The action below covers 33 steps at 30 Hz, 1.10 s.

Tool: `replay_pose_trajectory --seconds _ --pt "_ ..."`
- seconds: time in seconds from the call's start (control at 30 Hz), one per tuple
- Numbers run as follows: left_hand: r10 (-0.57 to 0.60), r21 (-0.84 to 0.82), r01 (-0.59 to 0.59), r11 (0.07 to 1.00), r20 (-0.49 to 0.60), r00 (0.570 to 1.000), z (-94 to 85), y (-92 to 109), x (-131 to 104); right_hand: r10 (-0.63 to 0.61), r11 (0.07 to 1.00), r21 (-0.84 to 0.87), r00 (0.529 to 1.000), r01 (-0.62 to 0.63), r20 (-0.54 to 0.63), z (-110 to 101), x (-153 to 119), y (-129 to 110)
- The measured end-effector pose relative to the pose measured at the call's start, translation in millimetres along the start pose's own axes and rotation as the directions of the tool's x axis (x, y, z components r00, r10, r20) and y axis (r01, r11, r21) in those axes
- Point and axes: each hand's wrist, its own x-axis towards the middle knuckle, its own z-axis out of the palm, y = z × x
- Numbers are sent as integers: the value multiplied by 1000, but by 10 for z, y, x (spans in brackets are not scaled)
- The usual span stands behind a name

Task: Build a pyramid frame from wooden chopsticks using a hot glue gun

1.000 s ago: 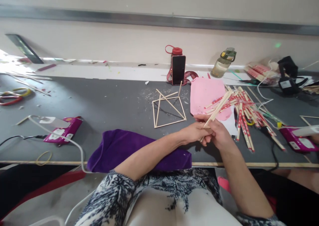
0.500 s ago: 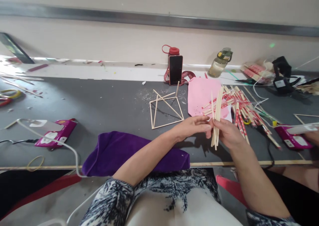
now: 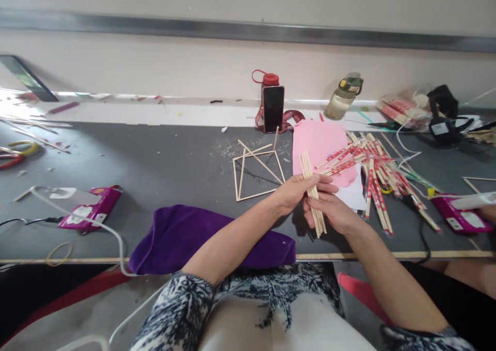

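A small bundle of pale wooden chopsticks [image 3: 307,166] is held between both hands above the table's front part. My left hand [image 3: 296,190] grips the upper middle of the bundle, thumb across it. Lower down, my right hand [image 3: 329,209] closes round the same sticks, its thumb lying over them. To the left stands a frame of thin sticks [image 3: 256,193], joined at the corners, with one short upright at the back. Behind the hands, chopsticks in red-printed wrappers [image 3: 374,191] lie in a loose pile, partly on a pink cloth [image 3: 315,134].
A phone [image 3: 273,108] leans on a red-capped bottle [image 3: 270,78]. A clear bottle [image 3: 343,100] stands farther right. A purple cloth [image 3: 174,237] lies at the front edge. Purple glue-gun packs or boxes, by looks, sit left [image 3: 91,209] and right [image 3: 457,214], with white cords.
The bundle has moved left and tilts the other way. My left hand, fingers stretched beside it before, has now closed on it together with my right hand.
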Motion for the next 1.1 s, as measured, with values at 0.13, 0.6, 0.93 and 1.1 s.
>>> replay_pose_trajectory --seconds 0.13,0.6,0.93,1.1 --pt "28 -108 -36 994 -71 997 -55 30 8 9 992 -124 1000 -10 -6 -176 -84 -30" --pt "-154 -84 170 982 167 974 -34 118 61 -403 910 -36 861 413 -309 -220 482 -888" --pt "-48 -180 52 982 28 998 21 112 113 -483 873 -203 842 443 -239 -222 563 -741" --pt "298 -196 -341 919 -219 929 162 292 107 -386 841 89 708 533 -592 -160 329 -412"
